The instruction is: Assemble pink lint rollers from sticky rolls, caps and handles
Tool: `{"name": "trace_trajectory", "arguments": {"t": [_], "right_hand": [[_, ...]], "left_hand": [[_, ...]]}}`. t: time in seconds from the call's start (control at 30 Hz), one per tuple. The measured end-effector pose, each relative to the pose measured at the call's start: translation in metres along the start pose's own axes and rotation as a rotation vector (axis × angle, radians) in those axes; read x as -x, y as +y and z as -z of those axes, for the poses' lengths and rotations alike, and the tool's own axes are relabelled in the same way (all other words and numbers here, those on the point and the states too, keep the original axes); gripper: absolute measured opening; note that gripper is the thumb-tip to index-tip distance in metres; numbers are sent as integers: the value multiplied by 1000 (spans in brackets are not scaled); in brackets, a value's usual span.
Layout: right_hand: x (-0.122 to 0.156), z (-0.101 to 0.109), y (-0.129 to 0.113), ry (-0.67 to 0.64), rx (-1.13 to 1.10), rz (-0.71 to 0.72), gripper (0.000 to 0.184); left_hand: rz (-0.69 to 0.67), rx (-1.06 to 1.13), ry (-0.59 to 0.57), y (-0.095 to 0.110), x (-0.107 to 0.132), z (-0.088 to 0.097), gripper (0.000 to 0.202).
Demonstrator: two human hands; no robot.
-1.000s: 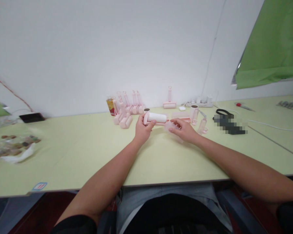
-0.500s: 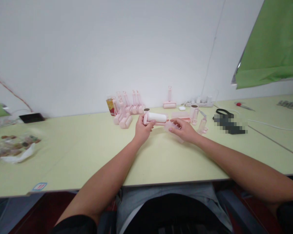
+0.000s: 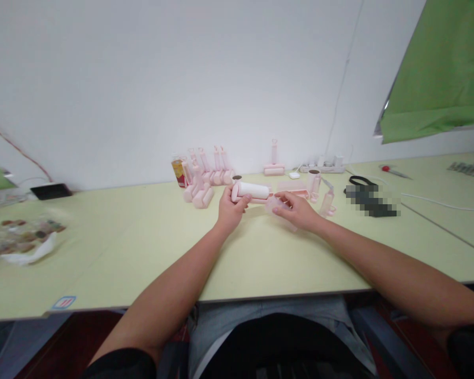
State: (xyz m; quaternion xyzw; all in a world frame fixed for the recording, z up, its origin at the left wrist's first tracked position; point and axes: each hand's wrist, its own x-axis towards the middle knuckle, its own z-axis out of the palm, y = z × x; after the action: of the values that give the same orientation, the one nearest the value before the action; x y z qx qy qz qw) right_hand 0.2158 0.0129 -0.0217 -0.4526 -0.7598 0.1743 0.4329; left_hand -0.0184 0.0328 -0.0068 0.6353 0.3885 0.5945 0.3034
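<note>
My left hand [image 3: 231, 209] is closed round one end of a lint roller [image 3: 254, 190], whose white roll lies level in a pink holder above the table. At the roller's other end, my right hand [image 3: 296, 210] grips a translucent pale plastic cover [image 3: 275, 205] between thumb and fingers. The cover is close to the roller's right end; whether they touch I cannot tell. Behind my right hand lies a pink open holder [image 3: 298, 192], beside an upright white roll [image 3: 313, 183]. A pink handle [image 3: 327, 204] lies just right of that hand.
Several pink lint rollers [image 3: 201, 196] stand to the left by a yellow-and-red box [image 3: 178, 171]. Another roller [image 3: 274, 168] stands against the wall. A power strip [image 3: 324, 167], a black strap [image 3: 363, 183] and a screwdriver [image 3: 395, 171] are at right. Bagged items [image 3: 19, 237] lie far left.
Almost nothing differs. Both hands keep their hold on the roller and the cover, with only a very slight shift.
</note>
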Motion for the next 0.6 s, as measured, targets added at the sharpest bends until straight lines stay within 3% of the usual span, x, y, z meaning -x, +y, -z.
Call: {"name": "trace_trajectory", "arguments": {"t": [0.6], "right_hand": [[1,0,-1,-30,-20,27,50]], "left_hand": [[4,-3,-4,-1,0,-1,48]]}}
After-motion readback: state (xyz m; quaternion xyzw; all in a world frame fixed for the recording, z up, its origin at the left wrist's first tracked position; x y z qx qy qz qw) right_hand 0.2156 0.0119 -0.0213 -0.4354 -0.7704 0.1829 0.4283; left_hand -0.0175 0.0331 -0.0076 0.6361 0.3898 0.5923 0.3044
